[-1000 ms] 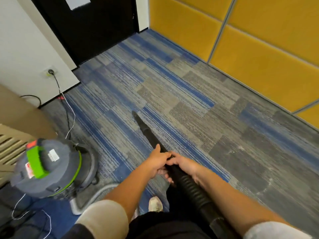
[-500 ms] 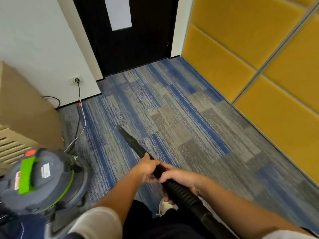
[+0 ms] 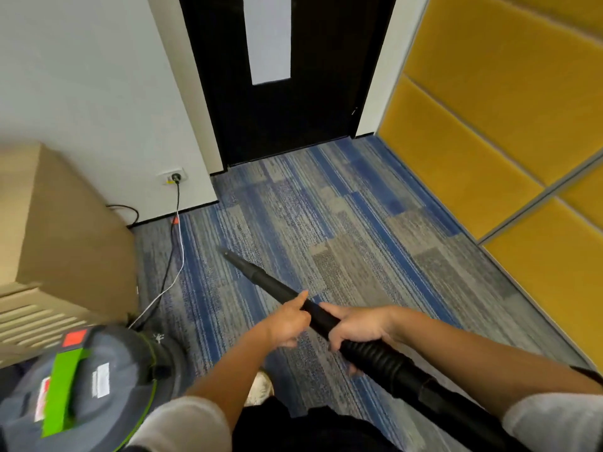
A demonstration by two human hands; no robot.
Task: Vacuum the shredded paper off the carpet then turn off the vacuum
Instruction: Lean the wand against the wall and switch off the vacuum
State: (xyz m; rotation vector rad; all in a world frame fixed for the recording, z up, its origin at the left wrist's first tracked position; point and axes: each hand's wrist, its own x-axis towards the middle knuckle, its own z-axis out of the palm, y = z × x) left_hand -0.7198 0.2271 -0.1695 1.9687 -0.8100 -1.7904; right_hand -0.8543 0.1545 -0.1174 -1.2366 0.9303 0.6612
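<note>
The right hand point(image 3: 359, 326) grips the wand point(image 3: 270, 282). The left hand point(image 3: 287, 321) holds it just ahead, one finger laid along it. The tip points at bare carpet point(image 3: 342, 223), and no paper shows. The vacuum point(image 3: 91, 386) stands left. A leftward sweep could snag its cord point(image 3: 177, 249) nearby.

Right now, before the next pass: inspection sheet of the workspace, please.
Surface: blue-grey carpet; no shredded paper seen.
Job's things: grey vacuum canister at the person's left; black nozzle tube aimed at the floor, on ribbed hose.
Clutter: cardboard box by left wall.
Grippers: left hand holds nozzle tube; right hand grips hose.
Cables: black cord in wall socket; white cable beside it on carpet.
Surroundings: black door ahead; yellow panels right.
</note>
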